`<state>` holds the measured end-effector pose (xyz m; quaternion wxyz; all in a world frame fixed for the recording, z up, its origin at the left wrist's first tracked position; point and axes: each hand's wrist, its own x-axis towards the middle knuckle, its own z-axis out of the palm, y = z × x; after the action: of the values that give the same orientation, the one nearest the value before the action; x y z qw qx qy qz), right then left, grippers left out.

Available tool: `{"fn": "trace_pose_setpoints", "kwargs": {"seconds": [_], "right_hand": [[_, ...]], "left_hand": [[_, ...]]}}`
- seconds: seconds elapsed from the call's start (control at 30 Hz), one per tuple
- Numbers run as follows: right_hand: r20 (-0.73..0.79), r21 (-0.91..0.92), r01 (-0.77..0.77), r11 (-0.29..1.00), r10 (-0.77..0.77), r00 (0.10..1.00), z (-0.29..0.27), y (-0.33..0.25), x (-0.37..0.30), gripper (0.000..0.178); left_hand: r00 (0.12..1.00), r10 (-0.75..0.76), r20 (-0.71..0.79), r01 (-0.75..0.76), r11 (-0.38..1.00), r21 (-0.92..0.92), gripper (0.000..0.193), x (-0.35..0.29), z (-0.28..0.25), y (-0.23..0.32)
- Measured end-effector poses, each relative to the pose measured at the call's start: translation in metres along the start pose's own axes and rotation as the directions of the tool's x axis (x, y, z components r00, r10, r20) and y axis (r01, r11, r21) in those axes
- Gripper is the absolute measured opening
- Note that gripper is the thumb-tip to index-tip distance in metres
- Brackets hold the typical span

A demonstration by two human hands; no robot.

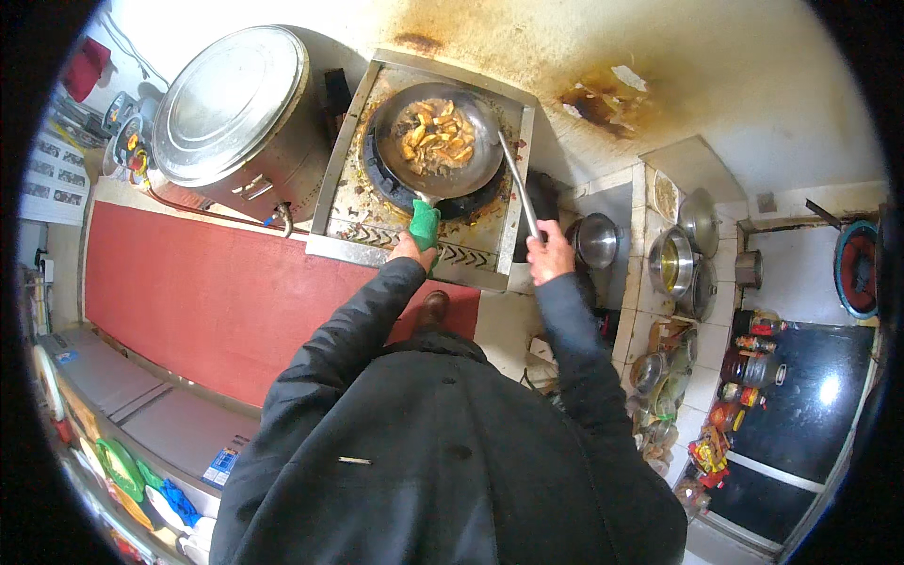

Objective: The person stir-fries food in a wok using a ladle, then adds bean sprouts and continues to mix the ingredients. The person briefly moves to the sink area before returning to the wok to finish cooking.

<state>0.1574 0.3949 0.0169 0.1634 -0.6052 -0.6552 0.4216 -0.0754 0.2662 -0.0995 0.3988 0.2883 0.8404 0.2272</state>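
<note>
A wok (485,174) sits on the burner of a steel stove (344,221). Browned, sliced food pieces (438,137) lie in it, yellow to dark brown. My left hand (411,252) is closed round the wok's handle, with a folded green cloth (425,224) between palm and metal. My right hand (551,252) grips a long-handled metal cooking utensil (521,184), which slants up to the wok's right rim. I cannot make out whether its head is a ladle or a spatula.
A tall lidded steel pot (231,104) with a tap stands left of the stove. Along the right, steel bowls (670,262) and a pot (597,240) rest near a tiled counter (702,386). Several bottles (750,367) line a dark panel. Red flooring (207,301) spreads at left beside grey chest units (160,405).
</note>
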Motion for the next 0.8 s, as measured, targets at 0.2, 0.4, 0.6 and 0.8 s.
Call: {"fn": "trace_pose_setpoints", "kwargs": {"seconds": [0.2, 0.4, 0.6, 0.8], "right_hand": [[0.354, 0.471, -0.294, 0.832, 0.127, 0.927, 0.036, -0.030, -0.045, 0.028], [0.445, 0.349, -0.336, 0.875, 0.160, 0.881, 0.014, -0.036, -0.094, 0.030], [0.189, 0.258, -0.117, 0.959, 0.068, 0.980, 0.011, -0.042, -0.062, 0.030], [-0.092, -0.093, 0.239, 0.967, -0.247, 0.965, -0.018, -0.001, -0.008, 0.034]], "left_hand": [[1.000, -0.011, 0.006, 0.011, 1.000, 0.019, 0.075, 0.000, -0.004, -0.006], [0.995, 0.086, -0.047, -0.090, 0.992, -0.093, 0.085, 0.005, 0.008, -0.024], [0.992, 0.121, -0.016, -0.122, 0.980, -0.157, 0.089, 0.017, 0.017, -0.043], [0.989, 0.142, -0.050, -0.146, 0.983, -0.107, 0.084, 0.016, 0.019, -0.049]]}}
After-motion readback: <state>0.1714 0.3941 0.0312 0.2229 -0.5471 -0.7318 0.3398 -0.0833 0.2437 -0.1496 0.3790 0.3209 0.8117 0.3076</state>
